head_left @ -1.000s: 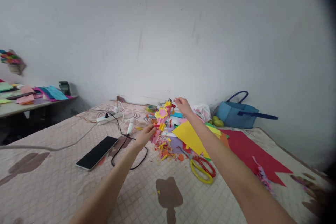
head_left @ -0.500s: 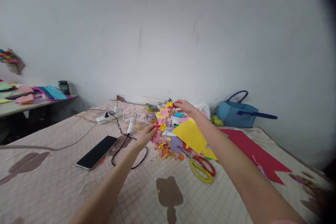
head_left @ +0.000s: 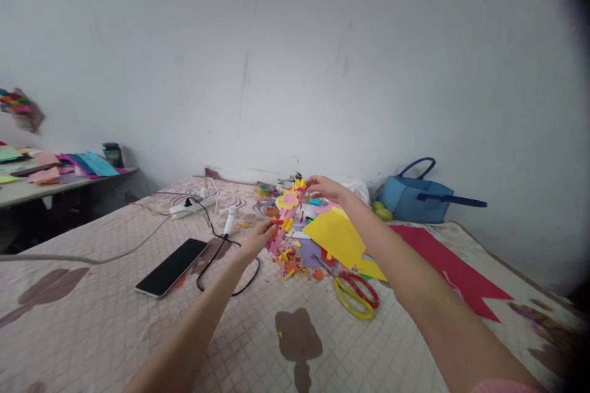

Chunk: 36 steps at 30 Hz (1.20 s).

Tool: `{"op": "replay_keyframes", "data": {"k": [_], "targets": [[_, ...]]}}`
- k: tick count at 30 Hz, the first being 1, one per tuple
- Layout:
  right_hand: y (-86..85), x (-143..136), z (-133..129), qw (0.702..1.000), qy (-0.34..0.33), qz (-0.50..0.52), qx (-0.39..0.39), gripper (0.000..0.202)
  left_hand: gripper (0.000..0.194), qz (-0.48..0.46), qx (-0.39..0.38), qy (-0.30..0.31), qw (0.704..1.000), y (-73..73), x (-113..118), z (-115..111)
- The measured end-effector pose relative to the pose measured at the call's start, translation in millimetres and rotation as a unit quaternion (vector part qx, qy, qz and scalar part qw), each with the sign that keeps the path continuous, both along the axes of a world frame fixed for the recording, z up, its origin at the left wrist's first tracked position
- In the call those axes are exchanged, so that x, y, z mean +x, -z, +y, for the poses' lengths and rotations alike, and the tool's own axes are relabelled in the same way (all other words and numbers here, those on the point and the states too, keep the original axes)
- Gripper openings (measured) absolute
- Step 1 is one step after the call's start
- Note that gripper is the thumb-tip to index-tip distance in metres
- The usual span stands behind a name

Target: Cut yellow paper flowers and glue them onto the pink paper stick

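Between my two hands hangs a pink paper band with yellow paper flowers (head_left: 288, 199), held up above the scraps. My left hand (head_left: 260, 237) pinches its lower left end, beside a yellow flower and a small red piece. At the upper right end, next to another yellow flower, the fingers of my right hand (head_left: 325, 186) are closed on the band. Below it lie small paper scraps (head_left: 290, 264) in red, orange and yellow. Scissors (head_left: 354, 295) with one yellow and one red handle rest nearer to me, beside a yellow paper sheet (head_left: 335, 234).
A black-screened phone (head_left: 173, 267), a white power strip (head_left: 192, 206) and cables lie to the left. Red paper (head_left: 452, 264) spreads out on the right, with a blue bag (head_left: 412, 199) behind it. A side table (head_left: 55, 187) with coloured paper stands at far left.
The paper band and both hands have shifted very slightly to the right. Both hands keep their hold, and the things on the bed-like quilted surface look unmoved.
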State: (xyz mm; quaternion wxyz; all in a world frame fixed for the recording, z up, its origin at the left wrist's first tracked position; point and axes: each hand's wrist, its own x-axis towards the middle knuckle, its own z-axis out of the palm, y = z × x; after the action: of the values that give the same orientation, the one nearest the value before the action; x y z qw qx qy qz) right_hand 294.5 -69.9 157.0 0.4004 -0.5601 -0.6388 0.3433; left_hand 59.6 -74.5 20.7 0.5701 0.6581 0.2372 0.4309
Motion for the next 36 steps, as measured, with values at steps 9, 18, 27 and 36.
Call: {"op": "replay_keyframes", "data": {"k": [9,18,27,36], "targets": [[-9.0,5,0,1.0,-0.018,-0.006,-0.024,0.011,0.045,-0.029,-0.106,0.024,0.994,6.6,1,5],[-21.2,19,-4,1.0,-0.029,-0.002,-0.011,0.014,0.027,-0.06,-0.231,0.06,0.969,8.0,-5,12],[-21.2,19,-4,0.999,-0.039,-0.005,-0.007,0.015,0.021,-0.064,-0.278,0.091,0.954,8.1,-6,7],[-17.5,20,-3,0.999,-0.036,-0.003,-0.004,0.015,0.018,-0.076,-0.287,0.084,0.951,5.7,-7,6]]}}
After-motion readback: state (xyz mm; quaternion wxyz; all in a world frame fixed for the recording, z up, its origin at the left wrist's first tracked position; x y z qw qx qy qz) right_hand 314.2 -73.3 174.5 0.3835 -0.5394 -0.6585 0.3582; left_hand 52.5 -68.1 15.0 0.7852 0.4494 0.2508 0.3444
